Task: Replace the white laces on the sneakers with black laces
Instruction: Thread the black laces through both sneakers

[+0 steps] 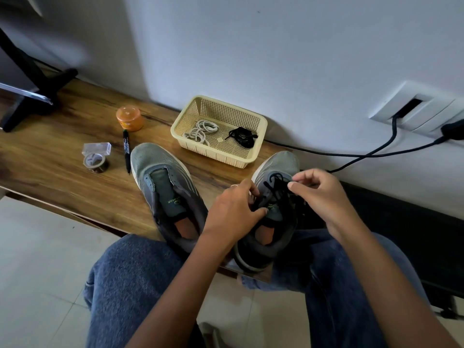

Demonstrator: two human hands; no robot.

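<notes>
The left sneaker's tongue (168, 194) reads, partly, "WEAR".

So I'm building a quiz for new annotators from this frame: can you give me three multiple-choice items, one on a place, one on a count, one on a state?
1. Where do the white laces lie?
A. in the cream basket
B. on the floor
C. in the left sneaker

2. How many sneakers are on the table?
A. one
B. two
C. three

3. The left sneaker is:
A. laced in white
B. laced in black
C. unlaced

Answers: 1 A, they sit coiled inside the basket; 2 B, the left sneaker and the right sneaker; 3 C, its eyelets show no lace, while both hands thread a black lace on the right one.
</notes>
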